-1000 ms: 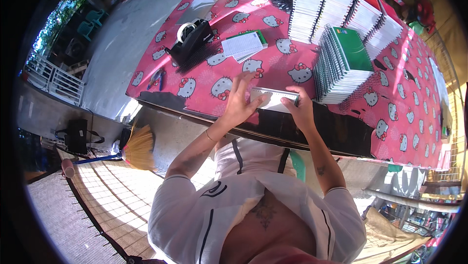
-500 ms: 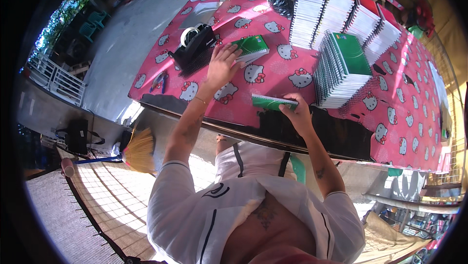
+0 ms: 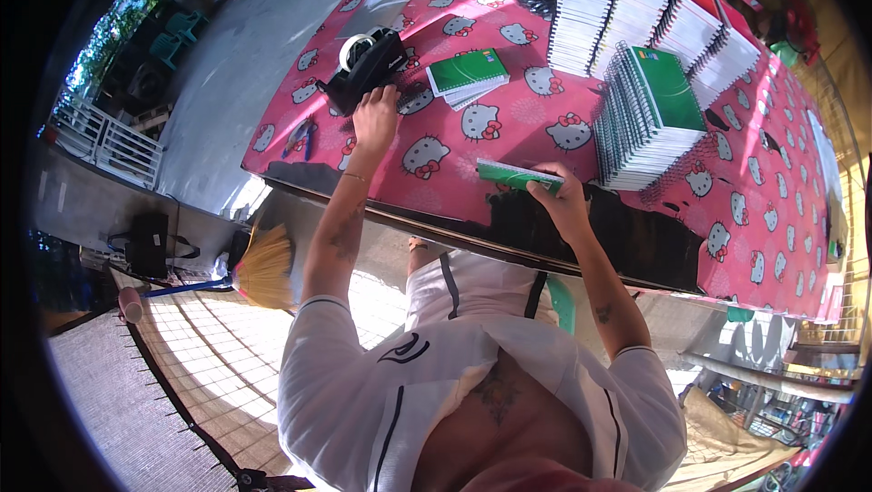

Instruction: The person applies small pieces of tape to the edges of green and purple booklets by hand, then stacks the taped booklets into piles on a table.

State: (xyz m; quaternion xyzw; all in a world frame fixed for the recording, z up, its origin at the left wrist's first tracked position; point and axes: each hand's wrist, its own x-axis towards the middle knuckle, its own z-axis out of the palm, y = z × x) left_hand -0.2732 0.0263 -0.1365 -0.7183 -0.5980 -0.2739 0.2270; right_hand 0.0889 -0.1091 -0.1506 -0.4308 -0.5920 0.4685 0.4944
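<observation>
My right hand holds a thin green notebook by its near edge, above the front of the pink patterned table. My left hand stretches far forward and rests next to a black tape dispenser with a white roll of tape. Between the hands, further back, lies a small pile of green notebooks. A tall stack of spiral notebooks with a green cover on top stands just right of my right hand.
Several more stacks of spiral notebooks line the back right of the table. Scissors lie near the left edge. A straw broom and a black bag sit on the floor at the left.
My left hand let go of the notebook and reached forward to the tape dispenser. My right hand kept the notebook, now held edge-on.
</observation>
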